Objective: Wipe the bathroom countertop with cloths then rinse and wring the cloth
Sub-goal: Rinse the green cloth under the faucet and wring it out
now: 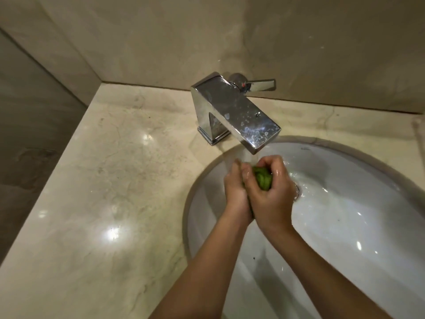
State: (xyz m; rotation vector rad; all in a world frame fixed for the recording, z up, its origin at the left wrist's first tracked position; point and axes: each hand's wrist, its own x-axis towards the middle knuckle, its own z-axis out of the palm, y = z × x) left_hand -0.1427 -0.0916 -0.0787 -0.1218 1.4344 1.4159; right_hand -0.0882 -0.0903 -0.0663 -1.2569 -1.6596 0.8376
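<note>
I see the cloth (262, 180) as a tight green wad, wet and creased into ridges. Only a small patch of it shows between the two hands. It is held above the sink (358, 226), at the basin's back left, directly under the spout of the faucet (232, 111). The left hand (234, 188) is curled round the cloth's left side, fingers folded in. The right hand (273, 196) is clenched round it from the right, thumb and knuckles wrapped over the top. The two hands press against each other, and their skin is shiny with water.

A thin stream of water (252, 157) drops from the spout onto the knuckles, and more water glints on the basin wall by the drain (296, 192).

For markings, I can pick out a red dot (243, 85) at the base of the faucet handle (261, 85), and a small dark mark (305, 148) on the back of the basin that is too faint for me to read. The chrome is speckled with dried spots.

Most of the cloth is buried inside the fists, so I cannot tell its full size or shape. The drain is half covered by the right hand. The sink runs out of view at the right and bottom edges, and the marble countertop (103, 180) is cut off on the left
</note>
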